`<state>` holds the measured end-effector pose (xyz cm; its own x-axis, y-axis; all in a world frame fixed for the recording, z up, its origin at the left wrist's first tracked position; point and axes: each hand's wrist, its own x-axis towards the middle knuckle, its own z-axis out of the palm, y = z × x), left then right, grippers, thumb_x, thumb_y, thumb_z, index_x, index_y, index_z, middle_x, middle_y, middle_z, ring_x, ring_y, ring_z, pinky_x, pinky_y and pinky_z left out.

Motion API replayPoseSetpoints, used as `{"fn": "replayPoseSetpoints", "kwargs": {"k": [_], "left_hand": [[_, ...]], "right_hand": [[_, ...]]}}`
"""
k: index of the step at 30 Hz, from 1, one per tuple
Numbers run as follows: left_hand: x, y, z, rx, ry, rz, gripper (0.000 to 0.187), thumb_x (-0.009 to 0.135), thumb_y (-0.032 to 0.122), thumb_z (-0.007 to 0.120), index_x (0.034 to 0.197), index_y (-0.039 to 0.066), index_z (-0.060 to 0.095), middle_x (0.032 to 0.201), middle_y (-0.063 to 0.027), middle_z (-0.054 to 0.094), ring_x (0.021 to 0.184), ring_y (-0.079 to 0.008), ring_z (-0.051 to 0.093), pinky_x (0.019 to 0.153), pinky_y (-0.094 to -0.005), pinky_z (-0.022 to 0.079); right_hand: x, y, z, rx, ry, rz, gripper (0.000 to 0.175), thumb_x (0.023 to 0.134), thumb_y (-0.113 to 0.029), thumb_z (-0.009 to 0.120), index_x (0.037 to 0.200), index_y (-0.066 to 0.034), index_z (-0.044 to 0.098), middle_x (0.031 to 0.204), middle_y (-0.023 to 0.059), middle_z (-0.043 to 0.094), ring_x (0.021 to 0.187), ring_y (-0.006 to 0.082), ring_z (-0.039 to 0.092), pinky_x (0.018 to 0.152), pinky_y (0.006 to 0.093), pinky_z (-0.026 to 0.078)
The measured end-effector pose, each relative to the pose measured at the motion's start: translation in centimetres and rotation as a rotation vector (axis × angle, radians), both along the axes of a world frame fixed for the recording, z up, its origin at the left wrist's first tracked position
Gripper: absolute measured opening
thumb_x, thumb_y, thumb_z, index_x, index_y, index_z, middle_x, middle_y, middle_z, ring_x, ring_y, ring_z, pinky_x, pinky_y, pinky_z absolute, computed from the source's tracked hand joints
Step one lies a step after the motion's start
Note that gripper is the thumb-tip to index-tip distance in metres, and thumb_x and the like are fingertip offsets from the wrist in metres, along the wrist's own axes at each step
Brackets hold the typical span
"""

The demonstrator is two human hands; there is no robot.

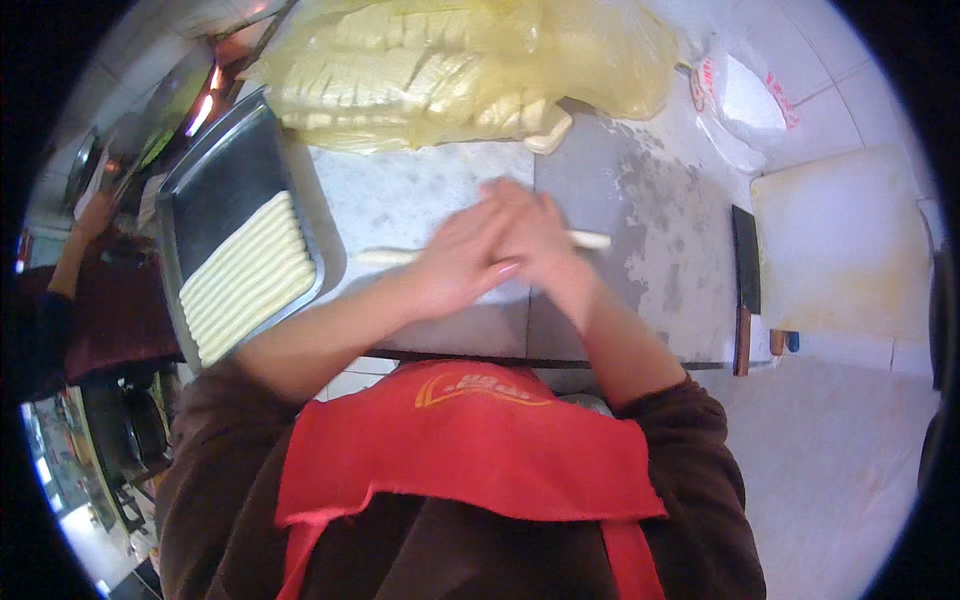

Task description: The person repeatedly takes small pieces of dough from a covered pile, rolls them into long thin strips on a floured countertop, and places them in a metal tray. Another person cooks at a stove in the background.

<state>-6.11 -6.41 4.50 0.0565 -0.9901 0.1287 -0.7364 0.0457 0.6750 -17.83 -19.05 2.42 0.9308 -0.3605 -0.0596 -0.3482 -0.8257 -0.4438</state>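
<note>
My left hand [463, 259] and my right hand [536, 236] overlap, flat and slightly blurred, above a pale dough rope [592, 239] on the worktop. One end of the rope shows to the right of my hands, the other to the left; its middle is hidden under them. My left thumb stands away from its fingers. Left of my hands is a metal baking tray [217, 150], where several dough ropes [251, 281] lie side by side at the near end. Beyond my hands, pale dough pieces [551, 133] lie under a yellowish plastic sheet [465, 52].
A cleaver [745, 262] lies at the worktop's right, beside a pale cutting board [840, 240]. Behind them sits a plastic bag of white powder [750, 97]. At far left, another person's hand [94, 214] works near a flame [201, 112]. The worktop [675, 300] ends before my apron.
</note>
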Motion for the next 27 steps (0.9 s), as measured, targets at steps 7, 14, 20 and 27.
{"fn": "replayPoseSetpoints", "kwargs": {"k": [7, 14, 20, 27], "left_hand": [[-1.7, 3.9, -6.2, -0.019, -0.330, -0.245, 0.079, 0.082, 0.055, 0.059, 0.143, 0.012, 0.034, 0.146, -0.0122, 0.037, 0.135, -0.0294, 0.035, 0.107, -0.0600, 0.023], [0.5, 6.2, -2.5, 0.041, -0.475, -0.033, 0.071, 0.080, 0.046, 0.065, 0.137, 0.011, 0.041, 0.144, -0.0144, 0.038, 0.136, -0.0287, 0.034, 0.105, -0.0603, 0.026], [4.8, 8.7, -4.1, 0.141, -0.650, 0.429, 0.069, 0.085, 0.046, 0.060, 0.139, 0.009, 0.039, 0.147, -0.0173, 0.034, 0.137, -0.0334, 0.030, 0.106, -0.0606, 0.025], [2.6, 10.3, -0.7, 0.276, -0.548, 0.225, 0.079, 0.077, 0.043, 0.069, 0.140, 0.006, 0.038, 0.146, -0.0230, 0.031, 0.137, -0.0385, 0.028, 0.107, -0.0597, 0.023]], "right_hand": [[-8.0, 2.9, 0.3, -0.435, 0.121, -0.370, 0.056, 0.087, -0.044, 0.055, 0.136, -0.0169, 0.048, 0.141, 0.0190, 0.041, 0.134, 0.0347, 0.034, 0.103, 0.0665, 0.023], [-7.9, -2.6, -5.3, -0.472, 0.146, -0.468, 0.058, 0.088, -0.048, 0.053, 0.137, -0.0175, 0.047, 0.143, 0.0182, 0.039, 0.134, 0.0346, 0.034, 0.104, 0.0667, 0.021], [-3.8, 0.5, 0.4, -0.418, 0.097, -0.512, 0.055, 0.087, -0.048, 0.053, 0.129, -0.0132, 0.052, 0.140, 0.0195, 0.043, 0.133, 0.0341, 0.036, 0.100, 0.0652, 0.028], [-1.3, -0.6, -1.9, -0.220, -0.028, -0.111, 0.053, 0.084, -0.048, 0.056, 0.123, -0.0123, 0.058, 0.130, 0.0122, 0.053, 0.124, 0.0274, 0.046, 0.107, 0.0624, 0.021]]}}
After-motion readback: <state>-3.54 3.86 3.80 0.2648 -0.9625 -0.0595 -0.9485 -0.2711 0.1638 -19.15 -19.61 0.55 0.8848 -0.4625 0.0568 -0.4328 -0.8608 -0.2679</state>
